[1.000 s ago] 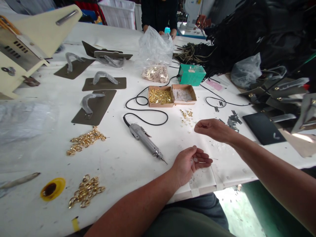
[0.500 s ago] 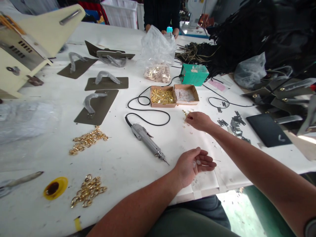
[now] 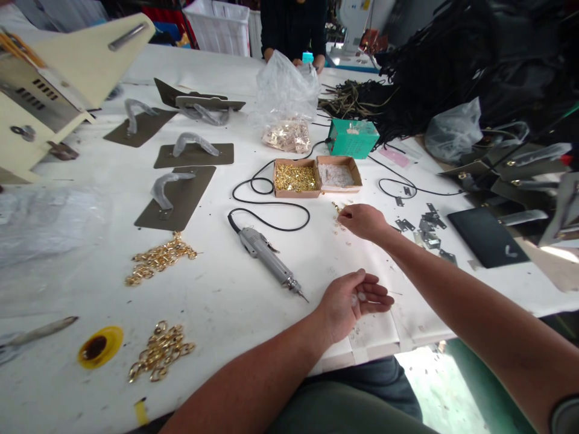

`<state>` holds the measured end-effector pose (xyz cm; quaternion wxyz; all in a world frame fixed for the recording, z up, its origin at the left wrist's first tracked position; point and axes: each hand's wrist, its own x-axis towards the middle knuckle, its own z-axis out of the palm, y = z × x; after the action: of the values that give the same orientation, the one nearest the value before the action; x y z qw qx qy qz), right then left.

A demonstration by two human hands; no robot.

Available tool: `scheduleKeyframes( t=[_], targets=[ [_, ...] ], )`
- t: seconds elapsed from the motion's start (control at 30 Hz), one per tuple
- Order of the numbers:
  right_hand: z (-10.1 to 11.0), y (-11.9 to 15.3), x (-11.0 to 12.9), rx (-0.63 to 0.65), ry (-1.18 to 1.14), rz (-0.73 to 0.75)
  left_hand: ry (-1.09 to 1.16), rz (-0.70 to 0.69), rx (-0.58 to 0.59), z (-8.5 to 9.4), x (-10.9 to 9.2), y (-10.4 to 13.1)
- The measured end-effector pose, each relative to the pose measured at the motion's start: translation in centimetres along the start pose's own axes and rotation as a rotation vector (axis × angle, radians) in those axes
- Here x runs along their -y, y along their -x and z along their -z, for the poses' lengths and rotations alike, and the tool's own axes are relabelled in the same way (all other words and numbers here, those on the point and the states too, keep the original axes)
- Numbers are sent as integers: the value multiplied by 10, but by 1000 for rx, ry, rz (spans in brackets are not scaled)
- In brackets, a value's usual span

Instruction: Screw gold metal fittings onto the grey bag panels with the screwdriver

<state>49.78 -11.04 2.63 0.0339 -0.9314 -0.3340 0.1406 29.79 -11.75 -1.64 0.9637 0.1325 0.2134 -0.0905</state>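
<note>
My left hand (image 3: 346, 304) rests palm up over the table's near edge, fingers loosely curled. A few small translucent plastic discs (image 3: 361, 296) lie in its palm and at the finger bases. My right hand (image 3: 362, 221) reaches forward to the tabletop, fingertips pinched together and turned down. Whatever is between those fingertips is hidden. Small gold pieces (image 3: 336, 207) lie scattered just beside them. To the left of both hands is a grey electric screwdriver (image 3: 272, 259), its bit pointing toward my left hand.
Two cardboard boxes hold gold hardware (image 3: 296, 178) and clear discs (image 3: 337, 175). Behind stands a green power box (image 3: 353, 137) with black cables. Gold chain-like links (image 3: 161, 351), handled dark panels (image 3: 194, 154) and metal plates (image 3: 429, 229) lie around. A person (image 3: 294, 30) works opposite.
The view has shifted very slightly. Both hands keep nearly the same place and pose, with the right fingertips still down at the small gold pieces.
</note>
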Motion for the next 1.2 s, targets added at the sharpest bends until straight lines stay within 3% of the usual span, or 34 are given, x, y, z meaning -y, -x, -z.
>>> scheduleKeyframes(
  t=[0.1, 0.2, 0.33, 0.47, 0.57, 0.7, 0.83, 1.0, 1.1, 1.2],
  targets=[
    [8, 3, -5, -44, -76, 21, 5, 6, -3, -1, -1, 0],
    [22, 17, -15, -168, -238, 38, 13, 21, -21, -2, -4, 1],
    [27, 71, -38, -350, -474, -23, 32, 21, -81, -4, -5, 5],
    [-10, 143, -64, -326, -675, -134, 68, -69, -139, -15, -9, 12],
    [-49, 179, -76, -358, -770, -144, 85, -179, -165, -31, -19, 12],
    [-76, 190, -77, -440, -785, 19, 23, -359, -205, -62, -49, -12],
    [-77, 185, -76, -464, -778, 85, -265, -598, -288, -103, -104, -60],
    [-79, 185, -81, -476, -823, 112, -544, -742, -359, -149, -170, -112],
    [-80, 185, -84, -467, -842, 113, -741, -827, -394, -152, -185, -123],
    [-79, 185, -85, -460, -862, 106, -888, -874, -395, -142, -186, -121]
  ],
)
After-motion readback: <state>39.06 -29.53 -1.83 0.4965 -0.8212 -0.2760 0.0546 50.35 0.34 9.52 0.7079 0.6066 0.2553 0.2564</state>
